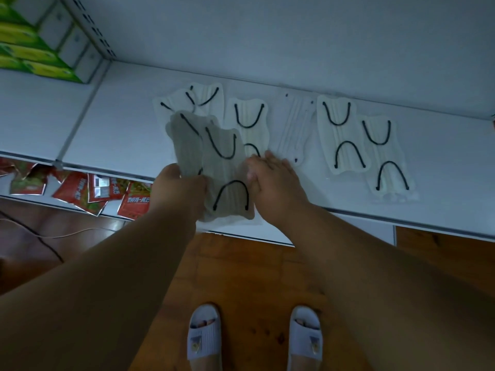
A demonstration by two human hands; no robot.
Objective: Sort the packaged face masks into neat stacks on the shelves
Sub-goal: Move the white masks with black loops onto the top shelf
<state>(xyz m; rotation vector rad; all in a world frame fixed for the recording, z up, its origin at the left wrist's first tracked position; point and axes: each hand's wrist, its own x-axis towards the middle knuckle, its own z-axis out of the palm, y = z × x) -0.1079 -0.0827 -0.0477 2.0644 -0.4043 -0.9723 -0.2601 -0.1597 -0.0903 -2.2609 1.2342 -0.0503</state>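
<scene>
Shelf point(112, 129) is plain white. Two masks point(219, 162) up front look grey, the rest point(340, 135) are white, all with black ear loops. Green and yellow boxes point(32, 52) top left, red packets point(88, 190) below, reddish-brown wood floor point(249, 277), white slippers point(205, 333).

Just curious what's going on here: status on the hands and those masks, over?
Left hand gripping two grey packaged masks. Right hand flat on a white mask. Other white masks loose on the shelf, unstacked. Nothing blocking.
</scene>
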